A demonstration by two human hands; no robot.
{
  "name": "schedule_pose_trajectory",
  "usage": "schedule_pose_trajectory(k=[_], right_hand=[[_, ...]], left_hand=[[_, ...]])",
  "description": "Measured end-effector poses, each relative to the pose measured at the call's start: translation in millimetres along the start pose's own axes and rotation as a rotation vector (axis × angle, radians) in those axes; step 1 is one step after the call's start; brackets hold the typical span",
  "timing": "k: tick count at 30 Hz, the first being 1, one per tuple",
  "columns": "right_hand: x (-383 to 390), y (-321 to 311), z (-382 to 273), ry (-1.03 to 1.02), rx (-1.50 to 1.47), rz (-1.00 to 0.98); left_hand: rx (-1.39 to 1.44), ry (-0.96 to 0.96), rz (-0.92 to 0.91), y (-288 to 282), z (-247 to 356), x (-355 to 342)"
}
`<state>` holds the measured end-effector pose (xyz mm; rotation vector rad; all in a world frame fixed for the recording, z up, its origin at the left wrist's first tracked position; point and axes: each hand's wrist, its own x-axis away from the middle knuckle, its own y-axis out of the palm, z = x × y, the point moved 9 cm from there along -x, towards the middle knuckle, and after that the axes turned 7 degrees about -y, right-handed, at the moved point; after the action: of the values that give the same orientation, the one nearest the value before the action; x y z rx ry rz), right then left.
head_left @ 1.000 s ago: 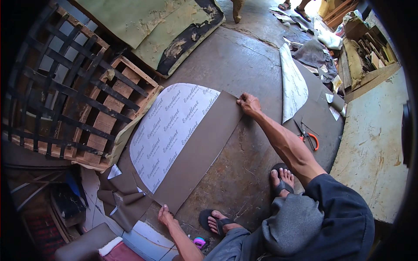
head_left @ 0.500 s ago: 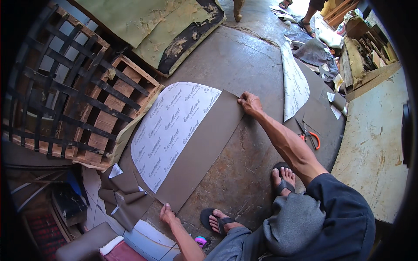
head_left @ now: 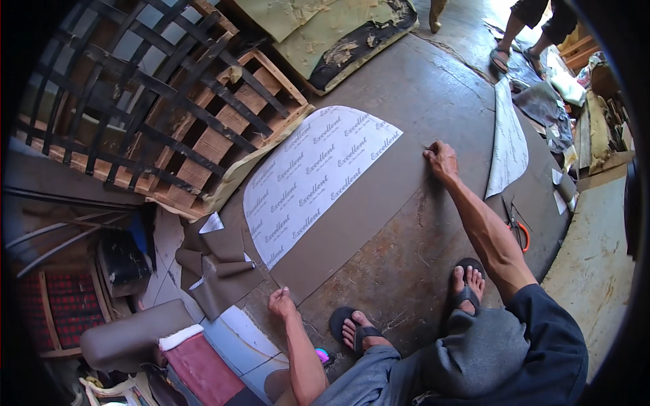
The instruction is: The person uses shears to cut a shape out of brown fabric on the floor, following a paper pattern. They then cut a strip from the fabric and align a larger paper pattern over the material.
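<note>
A brown upholstery sheet lies on the floor in front of me. Its printed white backing faces up, rounded at the far left, and along the near side runs a band of its plain brown face. My right hand is closed at the band's far right corner, thumb and fingers together. At its near left corner my left hand is closed in a pinch. The exact grip of the fingertips is partly hidden. Orange-handled scissors rest right of my right forearm.
A wooden frame with black webbing stands at left. Crumpled brown scraps lie near my left hand, a padded armrest below them. Another sheet lies at right. A person's feet are behind it. A pale board stands at right.
My view has shifted, so the scene sits farther right in it. Both hands stay at the sheet's two near-side corners. The other person's rear foot has stepped closer.
</note>
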<state>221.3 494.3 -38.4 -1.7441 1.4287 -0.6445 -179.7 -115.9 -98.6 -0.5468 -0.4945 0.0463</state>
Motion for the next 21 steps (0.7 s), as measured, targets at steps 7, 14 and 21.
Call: schedule_pose_trajectory(k=[7,14,21], right_hand=[[27,-12,-20,-0.087,-0.019,0.146],[162,-151,52,-0.038,-0.014,0.261],[264,-192,149,0.282,0.382,0.261]], left_hand=[[-0.394,0.283,0.131,-17,43,10],[-0.779,1.069,-0.366,115,217,165],[-0.829,1.564,-1.078,277,217,318]])
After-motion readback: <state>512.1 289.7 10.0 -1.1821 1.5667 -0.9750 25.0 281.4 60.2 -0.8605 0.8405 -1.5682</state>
